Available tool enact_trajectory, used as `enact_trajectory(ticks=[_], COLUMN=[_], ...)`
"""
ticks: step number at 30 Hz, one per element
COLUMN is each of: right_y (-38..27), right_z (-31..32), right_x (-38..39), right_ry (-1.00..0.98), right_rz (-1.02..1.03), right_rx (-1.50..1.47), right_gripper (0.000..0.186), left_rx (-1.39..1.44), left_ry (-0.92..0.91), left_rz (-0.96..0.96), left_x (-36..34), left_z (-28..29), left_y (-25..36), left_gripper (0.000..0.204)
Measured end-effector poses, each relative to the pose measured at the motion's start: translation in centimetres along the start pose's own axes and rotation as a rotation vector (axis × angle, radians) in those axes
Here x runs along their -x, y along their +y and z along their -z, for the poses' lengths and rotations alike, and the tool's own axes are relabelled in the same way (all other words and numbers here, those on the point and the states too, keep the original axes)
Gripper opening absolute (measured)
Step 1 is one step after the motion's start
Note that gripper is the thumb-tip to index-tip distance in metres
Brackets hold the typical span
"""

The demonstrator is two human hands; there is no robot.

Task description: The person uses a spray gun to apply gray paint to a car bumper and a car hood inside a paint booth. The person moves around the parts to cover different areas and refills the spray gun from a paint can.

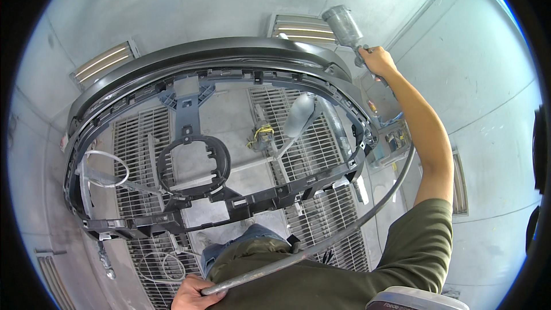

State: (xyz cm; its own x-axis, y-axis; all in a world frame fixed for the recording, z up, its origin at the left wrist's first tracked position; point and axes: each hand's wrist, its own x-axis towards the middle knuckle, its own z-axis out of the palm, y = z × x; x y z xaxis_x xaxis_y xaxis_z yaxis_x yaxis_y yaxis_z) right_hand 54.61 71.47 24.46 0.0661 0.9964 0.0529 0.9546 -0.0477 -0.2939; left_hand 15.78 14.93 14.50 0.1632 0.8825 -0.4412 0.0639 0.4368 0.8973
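Observation:
My right hand, on a raised and outstretched arm, is closed around the handle of a spray gun with a translucent grey cup. The gun is beyond the far right end of a large black car bumper. A grey air hose hangs below my right arm and curves across my front. Low in the picture, my left hand is closed on this hose near my waist. In front of me the bumper frame stands with its inner side toward me, with a round black ring in its opening.
Floor gratings run beneath the bumper. A light metal stand shows through its opening, beside a silvery rounded piece. Thin white cable loops lie at lower left. Lit wall panels and pale booth walls surround the space.

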Motion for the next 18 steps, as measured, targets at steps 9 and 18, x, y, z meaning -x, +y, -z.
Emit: enact_trajectory(ticks=[9,18], right_y=[-7.3,-35.0], right_z=[-2.5,-5.2], right_x=[3.5,14.8], right_ry=[0.046,-0.177], right_rz=[0.011,0.177], right_rx=[-0.109,-0.261], right_gripper=[0.057,0.056], left_rx=[-0.025,0.225], left_ry=[0.161,0.213], left_rz=[0.087,0.035], left_x=[6.0,17.9], left_z=[6.0,14.5], left_y=[-9.2,-21.1], left_gripper=[0.022,0.015])
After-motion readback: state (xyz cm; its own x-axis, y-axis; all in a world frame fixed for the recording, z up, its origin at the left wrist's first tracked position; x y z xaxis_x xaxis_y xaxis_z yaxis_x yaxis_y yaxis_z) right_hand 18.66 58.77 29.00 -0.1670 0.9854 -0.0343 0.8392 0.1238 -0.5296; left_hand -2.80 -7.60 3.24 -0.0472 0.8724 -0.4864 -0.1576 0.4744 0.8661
